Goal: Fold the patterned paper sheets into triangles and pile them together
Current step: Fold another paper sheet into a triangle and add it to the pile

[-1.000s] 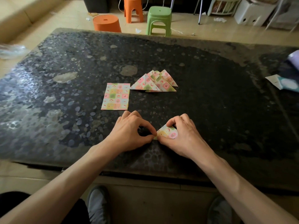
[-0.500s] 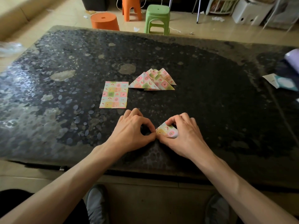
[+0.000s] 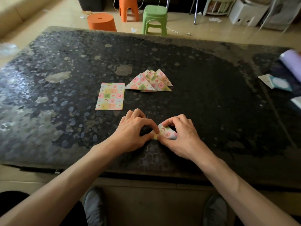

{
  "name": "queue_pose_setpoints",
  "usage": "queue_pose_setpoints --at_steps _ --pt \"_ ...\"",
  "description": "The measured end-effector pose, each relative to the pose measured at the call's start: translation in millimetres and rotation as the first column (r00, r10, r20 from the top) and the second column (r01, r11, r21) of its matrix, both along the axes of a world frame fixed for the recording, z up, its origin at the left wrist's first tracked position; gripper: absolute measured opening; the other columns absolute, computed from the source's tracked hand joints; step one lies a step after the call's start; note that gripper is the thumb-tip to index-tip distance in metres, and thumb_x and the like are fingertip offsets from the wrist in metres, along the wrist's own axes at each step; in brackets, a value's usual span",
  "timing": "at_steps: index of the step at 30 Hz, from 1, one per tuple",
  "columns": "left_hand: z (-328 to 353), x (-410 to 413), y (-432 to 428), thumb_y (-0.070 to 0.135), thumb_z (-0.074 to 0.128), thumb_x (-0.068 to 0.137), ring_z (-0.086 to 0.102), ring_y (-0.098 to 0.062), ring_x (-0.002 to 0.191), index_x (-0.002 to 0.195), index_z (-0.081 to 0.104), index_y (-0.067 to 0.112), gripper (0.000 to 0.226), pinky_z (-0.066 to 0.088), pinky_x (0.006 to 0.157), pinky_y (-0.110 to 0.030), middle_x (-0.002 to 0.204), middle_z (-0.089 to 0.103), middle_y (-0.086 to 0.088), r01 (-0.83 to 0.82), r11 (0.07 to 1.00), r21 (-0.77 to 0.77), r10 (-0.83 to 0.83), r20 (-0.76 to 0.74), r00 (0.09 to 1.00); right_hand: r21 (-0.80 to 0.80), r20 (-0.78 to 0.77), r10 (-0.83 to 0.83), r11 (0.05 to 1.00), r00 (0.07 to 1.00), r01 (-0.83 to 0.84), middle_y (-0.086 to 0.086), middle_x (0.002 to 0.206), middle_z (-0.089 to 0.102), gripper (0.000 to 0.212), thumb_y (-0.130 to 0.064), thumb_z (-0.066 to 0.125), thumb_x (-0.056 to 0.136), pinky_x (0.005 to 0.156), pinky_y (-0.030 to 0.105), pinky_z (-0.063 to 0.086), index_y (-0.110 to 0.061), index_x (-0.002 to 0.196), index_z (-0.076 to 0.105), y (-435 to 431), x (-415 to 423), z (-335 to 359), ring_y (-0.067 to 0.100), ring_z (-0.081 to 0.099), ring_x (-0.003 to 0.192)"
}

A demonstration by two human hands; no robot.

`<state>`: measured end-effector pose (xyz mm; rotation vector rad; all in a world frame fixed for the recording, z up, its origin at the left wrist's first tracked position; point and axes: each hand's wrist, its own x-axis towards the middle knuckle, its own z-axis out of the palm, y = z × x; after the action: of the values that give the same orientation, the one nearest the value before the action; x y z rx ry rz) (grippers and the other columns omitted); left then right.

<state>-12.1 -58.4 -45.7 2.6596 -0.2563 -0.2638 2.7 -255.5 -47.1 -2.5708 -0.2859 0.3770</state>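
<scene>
Pinching one folded patterned sheet (image 3: 165,133) on the table (image 3: 211,103), both hands (image 3: 130,135) (image 3: 183,136)

Dark stone table (image 3: 211,103): flat sheet (image 3: 110,96), triangle pile (image 3: 149,81).

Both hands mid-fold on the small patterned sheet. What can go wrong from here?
1. The left hand and right hand pinch the half-folded sheet at close points; edges may drift and the crease come out skewed.
2. The pile of triangles lies fanned and loose; dropping another on it might scatter it.
3. The unfolded sheet lies just beyond the left hand, so a reach to the pile could brush it.
</scene>
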Motion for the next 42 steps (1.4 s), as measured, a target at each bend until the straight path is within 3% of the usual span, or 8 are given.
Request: queue_pose_setpoints --at_steps 3,7,10,15,21,26,32,42 --pt "2.9 2.3 0.8 0.047 0.065 0.095 0.034 -0.013 0.114 0.112 0.063 0.056 0.019 0.033 0.102 -0.034 0.115 0.035 0.010 0.008 1.000 0.005 -0.008 -0.040 0.999 0.016 0.000 -0.017 1.000 1.000 0.017 -0.014 0.123 0.042 0.039 -0.050 0.077 0.085 0.099 0.030 0.046 -0.040 0.119 0.058 -3.9 -0.9 1.3 0.010 0.041 0.121" --pt "3.0 4.0 0.8 0.045 0.065 0.096 0.034 -0.013 0.117 0.114 0.064 0.052 0.020 0.032 0.104 -0.034 0.115 0.035 0.011 0.023 1.000 0.019 -0.022 -0.047 0.999 -0.020 0.048 -0.018 1.000 0.999 0.019 -0.014 0.119 0.043 0.042 -0.055 0.077 0.084 0.085 0.027 0.040 -0.039 0.118 0.058 -12.1 -2.0 0.9 0.007 0.041 0.115" --pt "4.5 4.2 -6.3 0.038 0.063 0.097 0.037 -0.013 0.120 0.118 0.065 0.044 0.023 0.035 0.105 -0.034 0.115 0.036 0.013 0.066 0.996 0.052 -0.067 0.001 0.998 -0.019 0.023 -0.017 1.000 1.000 0.018 -0.013 0.121 0.042 0.044 -0.057 0.075 0.084 0.086 0.028 0.040 -0.040 0.119 0.056 -11.7 -2.2 -0.1 0.009 0.040 0.116" --pt "-2.8 2.5 -21.8 0.023 0.066 0.090 0.057 -0.015 0.109 0.110 0.072 0.035 0.024 0.048 0.093 -0.034 0.111 0.059 0.010 0.129 0.990 -0.056 -0.125 0.072 0.990 0.020 0.041 -0.033 0.999 0.999 0.032 -0.012 0.121 0.043 0.040 -0.056 0.075 0.085 0.090 0.032 0.045 -0.040 0.117 0.057 -12.6 -4.2 -3.1 0.010 0.041 0.117" --pt "-9.9 5.3 -18.6 0.027 0.064 0.093 0.053 -0.012 0.108 0.112 0.070 0.035 0.022 0.048 0.094 -0.038 0.109 0.057 0.014 0.133 0.988 -0.081 -0.131 0.039 0.991 0.057 0.013 -0.036 0.998 0.999 0.035 -0.014 0.117 0.043 0.038 -0.056 0.074 0.085 0.089 0.030 0.045 -0.040 0.116 0.058 -16.3 -2.1 -2.3 0.008 0.041 0.116" --pt "-10.4 7.3 -21.2 0.034 0.064 0.094 0.051 -0.008 0.109 0.109 0.068 0.038 0.015 0.048 0.094 -0.035 0.110 0.055 0.016 0.118 0.991 -0.070 -0.117 0.026 0.993 -0.047 0.076 -0.029 0.998 0.997 0.033 -0.010 0.120 0.045 0.042 -0.062 0.069 0.087 0.087 0.028 0.040 -0.039 0.118 0.054 -18.0 -6.2 -0.8 0.012 0.044 0.113" --pt "-11.3 5.5 -21.9 0.042 0.068 0.092 0.050 -0.010 0.107 0.108 0.065 0.038 0.017 0.048 0.093 -0.036 0.108 0.053 0.016 0.123 0.990 -0.064 -0.120 0.053 0.991 0.037 -0.011 -0.088 0.995 0.996 0.089 -0.012 0.116 0.045 0.043 -0.059 0.075 0.083 0.087 0.026 0.039 -0.042 0.118 0.057 -23.9 -2.6 -1.0 0.009 0.043 0.115" --pt "-11.0 3.3 -31.3 0.050 0.062 0.094 0.050 -0.013 0.107 0.108 0.064 0.034 0.022 0.045 0.095 -0.034 0.106 0.047 0.015 0.095 0.995 0.039 -0.099 0.114 0.989 0.084 0.062 -0.099 0.992 0.993 0.094 -0.015 0.108 0.045 0.038 -0.051 0.076 0.084 0.092 0.026 0.042 -0.039 0.117 0.060 -31.0 -7.5 -7.1 0.008 0.044 0.111"
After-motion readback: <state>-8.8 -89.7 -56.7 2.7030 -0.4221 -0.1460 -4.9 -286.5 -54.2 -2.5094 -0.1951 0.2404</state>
